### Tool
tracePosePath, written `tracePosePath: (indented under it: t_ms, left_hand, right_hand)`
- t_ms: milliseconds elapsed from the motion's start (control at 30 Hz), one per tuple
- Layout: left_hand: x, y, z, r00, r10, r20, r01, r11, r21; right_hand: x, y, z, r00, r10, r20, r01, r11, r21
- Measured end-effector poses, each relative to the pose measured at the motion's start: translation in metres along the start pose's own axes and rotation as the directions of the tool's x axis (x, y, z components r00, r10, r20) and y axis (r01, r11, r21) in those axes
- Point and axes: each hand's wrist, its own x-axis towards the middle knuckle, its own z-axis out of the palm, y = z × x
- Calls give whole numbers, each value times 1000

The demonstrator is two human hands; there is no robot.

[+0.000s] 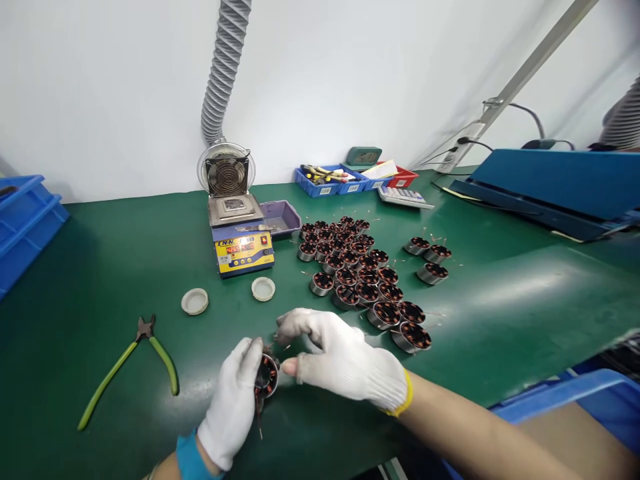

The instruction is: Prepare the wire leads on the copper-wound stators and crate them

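Note:
A motor stator, a round metal ring with dark insides and copper windings, is gripped in my white-gloved left hand. Thin wire leads hang from its lower side. Just right of it is my right hand, gloved with a bare thumb tip; thumb and forefinger are apart at the stator's edge, and whether they touch a lead I cannot tell. Many like stators stand packed on the green table to the right. Green-handled cutting pliers lie to the left, jaws spread.
Two small round white dishes lie in front of a yellow and blue solder pot unit under a grey duct. Behind are a purple tray and blue bins. A blue crate stands left; a blue machine stands right.

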Motion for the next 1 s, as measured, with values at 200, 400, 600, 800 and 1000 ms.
tracePosePath:
  t_ms: [200, 400, 600, 800, 1000]
  left_hand:
    - [0, 3, -2, 976, 186, 115, -203, 967, 157]
    - [0, 3, -2, 976, 190, 105, -203, 971, 128]
    - [0, 10, -4, 964, 66, 257, -134, 958, 254]
    - [2, 7, -6, 962, -68, 266, 62, 998, 32]
    - [8, -1, -10, 968, -135, 210, 147, 988, -42]
  right_hand:
    - [-5, -9, 3, 990, 138, -22, -139, 980, -141]
    - [-5, -14, -3, 983, 144, 117, -122, 976, -183]
    - [-5, -9, -5, 999, -51, 7, 52, 994, -97]
    - [3, 6, -23, 985, -162, 54, 159, 985, 60]
    - [6, 16, 1, 870, -438, 226, 421, 899, 122]
